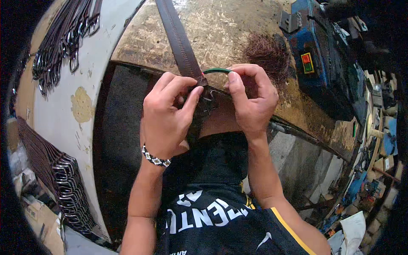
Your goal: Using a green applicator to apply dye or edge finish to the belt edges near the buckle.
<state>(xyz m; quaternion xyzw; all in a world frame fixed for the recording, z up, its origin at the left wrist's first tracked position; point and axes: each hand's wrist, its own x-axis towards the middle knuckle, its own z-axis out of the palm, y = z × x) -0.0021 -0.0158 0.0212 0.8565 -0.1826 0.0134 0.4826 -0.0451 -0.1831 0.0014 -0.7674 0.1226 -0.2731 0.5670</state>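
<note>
At the near edge of the worn surface point(238, 29), left hand point(168, 114) has its fingers pinched together on the end of the brown belt strap point(180, 42), right hand point(250, 100) fingers clamped on a thin green tool point(216, 70) touching the strap end. Strap looks light, bendy but w/ some stiffness, prob not slippery; best held near the end. Farther back: brown shavings pile point(265, 53), blue machine point(316, 51).

Strap point(180, 42) on bench point(238, 25), buckled straps point(59, 38) left.
</note>
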